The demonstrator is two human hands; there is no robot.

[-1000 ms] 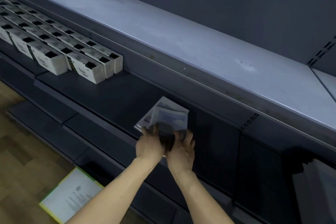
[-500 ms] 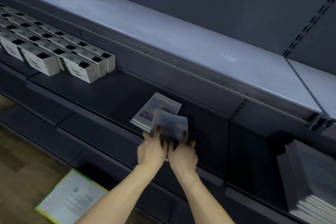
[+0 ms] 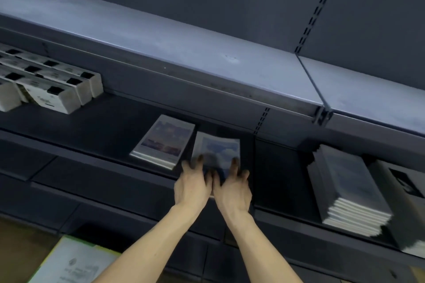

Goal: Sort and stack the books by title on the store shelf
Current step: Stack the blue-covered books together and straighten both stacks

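On the dark shelf [image 3: 96,126], left hand [image 3: 192,187] and right hand [image 3: 233,188] grip one book [image 3: 218,149].

Print on the white boxes [image 3: 53,96] and paper sheet [image 3: 76,266] is unreadable.

There is one view only, from a camera on the person's head, set above and in front of the store shelving and tilted forward and down. It sits close: both bare forearms reach in from 6 o'clock toward the middle of the frame. The wide lens bends the upper shelf [image 3: 184,53] into a band running from 9 o'clock down to 3 o'clock. The dark shelf [image 3: 92,126] below it fills the centre, and a strip of floor [image 3: 20,243] shows at 7 o'clock.
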